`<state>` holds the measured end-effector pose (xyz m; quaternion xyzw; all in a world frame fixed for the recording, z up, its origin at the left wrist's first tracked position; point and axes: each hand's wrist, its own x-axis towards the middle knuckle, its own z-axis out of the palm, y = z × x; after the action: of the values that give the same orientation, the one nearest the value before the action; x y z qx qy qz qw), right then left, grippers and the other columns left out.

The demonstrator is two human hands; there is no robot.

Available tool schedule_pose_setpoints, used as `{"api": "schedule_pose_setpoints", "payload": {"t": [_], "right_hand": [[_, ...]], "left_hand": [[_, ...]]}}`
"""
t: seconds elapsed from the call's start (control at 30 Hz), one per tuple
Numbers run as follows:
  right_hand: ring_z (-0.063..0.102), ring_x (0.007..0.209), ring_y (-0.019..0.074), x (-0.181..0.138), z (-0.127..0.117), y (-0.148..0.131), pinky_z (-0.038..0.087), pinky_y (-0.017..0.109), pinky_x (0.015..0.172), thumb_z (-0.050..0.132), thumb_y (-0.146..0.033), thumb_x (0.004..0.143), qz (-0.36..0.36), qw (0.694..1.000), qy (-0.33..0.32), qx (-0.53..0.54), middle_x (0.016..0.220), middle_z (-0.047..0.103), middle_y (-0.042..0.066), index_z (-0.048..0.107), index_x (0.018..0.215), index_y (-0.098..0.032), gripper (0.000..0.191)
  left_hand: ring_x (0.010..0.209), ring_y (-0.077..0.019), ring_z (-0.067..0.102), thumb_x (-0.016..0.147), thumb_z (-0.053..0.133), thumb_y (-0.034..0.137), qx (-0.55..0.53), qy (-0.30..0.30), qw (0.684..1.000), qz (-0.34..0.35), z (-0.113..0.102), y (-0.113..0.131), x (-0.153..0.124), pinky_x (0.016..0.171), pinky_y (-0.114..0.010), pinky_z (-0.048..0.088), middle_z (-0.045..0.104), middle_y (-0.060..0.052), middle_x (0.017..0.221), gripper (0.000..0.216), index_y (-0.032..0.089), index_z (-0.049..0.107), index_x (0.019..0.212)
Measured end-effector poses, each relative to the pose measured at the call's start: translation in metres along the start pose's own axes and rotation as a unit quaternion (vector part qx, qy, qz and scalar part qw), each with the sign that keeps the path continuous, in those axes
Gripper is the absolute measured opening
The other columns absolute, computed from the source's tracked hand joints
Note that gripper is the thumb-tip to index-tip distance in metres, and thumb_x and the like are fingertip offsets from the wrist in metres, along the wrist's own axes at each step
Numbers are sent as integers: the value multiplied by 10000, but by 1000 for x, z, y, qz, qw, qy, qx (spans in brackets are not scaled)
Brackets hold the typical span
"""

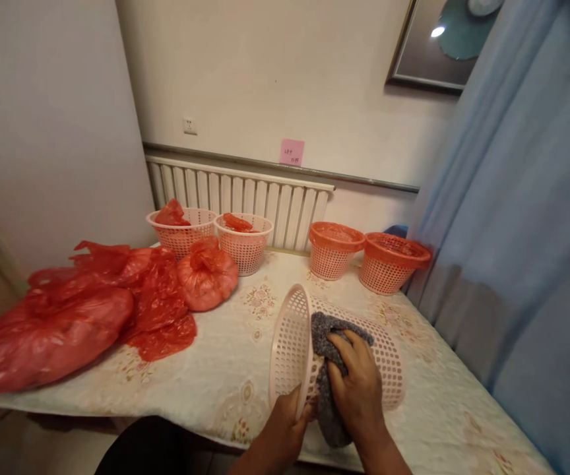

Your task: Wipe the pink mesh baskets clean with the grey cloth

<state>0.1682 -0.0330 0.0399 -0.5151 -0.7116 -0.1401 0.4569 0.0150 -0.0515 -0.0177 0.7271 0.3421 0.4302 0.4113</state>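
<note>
A pale pink perforated plastic basket point(384, 359) lies on its side near the table's front edge, its mouth turned to the left. My left hand point(285, 425) grips the rim low at the front, thumb and fingers closed on it. Bunched under my right hand point(357, 382) is a dark grey cloth point(334, 422), which my fingers press against the basket's outer wall just beside the rim. Part of the cloth hangs down in front of the basket. The left fingertips are partly hidden behind the rim.
Red plastic bags, one bulging point(62, 330) and one tied point(208, 277), lie at left on the flowered tablecloth point(225, 369). Two baskets holding red plastic point(245, 247) stand behind. Two red-lined baskets point(337, 257) stand back right. A blue curtain point(507, 231) hangs along the right.
</note>
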Motion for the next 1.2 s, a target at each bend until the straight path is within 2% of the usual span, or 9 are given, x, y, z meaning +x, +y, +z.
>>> {"api": "schedule_pose_setpoints", "payload": {"t": [0.13, 0.23, 0.33, 0.47, 0.67, 0.83, 1.0, 1.1, 1.2], "right_hand": [[491, 1086, 248, 19, -9, 38, 416, 439, 948, 459, -178, 808, 1, 999, -31, -43, 1157, 552, 96, 580, 1119, -195, 334], [491, 1089, 254, 15, -13, 70, 410, 441, 951, 438, -228, 813, 32, 995, -39, -86, 1146, 563, 102, 586, 1115, -180, 340], [498, 1073, 259, 3, -11, 91, 419, 440, 938, 411, -267, 814, 52, 992, -20, -112, 1127, 566, 114, 590, 1099, -159, 354], [488, 1066, 274, -9, -4, 90, 427, 445, 913, 392, -271, 817, 52, 986, -15, -157, 1136, 552, 123, 598, 1086, -156, 358], [484, 1076, 268, -10, -1, 84, 423, 425, 917, 379, -274, 828, 44, 986, -7, -158, 1147, 547, 125, 594, 1083, -156, 354], [494, 1076, 260, -9, -12, 113, 415, 411, 924, 374, -291, 817, 46, 987, -27, -154, 1136, 558, 123, 599, 1082, -152, 375], [518, 1034, 277, -22, -30, 142, 420, 431, 907, 361, -326, 799, 100, 978, 2, -183, 1087, 572, 128, 601, 1055, -145, 395], [513, 1026, 299, -36, -34, 136, 416, 458, 904, 344, -346, 807, 116, 973, 16, -198, 1081, 562, 142, 596, 1055, -138, 410], [510, 1014, 311, -47, -29, 116, 409, 477, 904, 349, -365, 810, 124, 973, 30, -194, 1071, 557, 142, 597, 1053, -150, 409]], "left_hand": [[1069, -218, 589, 912, 412, 242, 39, -5, 999, -23, 2, -10, -10, 967, -316, 429, 669, -73, 1141, 322, 202, 588, 1179], [1001, -205, 618, 912, 401, 239, 33, -45, 998, -19, 2, -14, -15, 932, -301, 449, 698, -68, 1056, 301, 189, 626, 1106], [948, -202, 634, 877, 441, 202, -1, -64, 998, -23, 2, -6, -14, 907, -300, 460, 707, -61, 1013, 280, 165, 638, 1072], [946, -210, 637, 791, 490, 106, -71, -26, 996, -55, 2, 21, 2, 850, -288, 479, 708, -49, 1003, 320, 151, 628, 1077], [951, -208, 618, 817, 495, 158, -113, 69, 987, -91, 2, 52, 34, 864, -309, 462, 693, -60, 1021, 281, 142, 607, 1074], [948, -203, 613, 836, 458, 156, -104, 66, 988, -98, 3, 50, 34, 876, -319, 448, 689, -56, 1043, 283, 144, 599, 1081], [964, -207, 611, 836, 463, 150, -91, 73, 989, -89, 2, 45, 31, 877, -318, 446, 690, -51, 1026, 301, 151, 601, 1103], [950, -208, 610, 830, 465, 142, -83, 73, 990, -93, -2, 44, 31, 877, -318, 443, 694, -44, 982, 283, 149, 616, 1069], [932, -205, 610, 830, 459, 133, -80, 58, 991, -92, -5, 42, 29, 875, -319, 445, 695, -40, 980, 283, 146, 622, 1061]]}}
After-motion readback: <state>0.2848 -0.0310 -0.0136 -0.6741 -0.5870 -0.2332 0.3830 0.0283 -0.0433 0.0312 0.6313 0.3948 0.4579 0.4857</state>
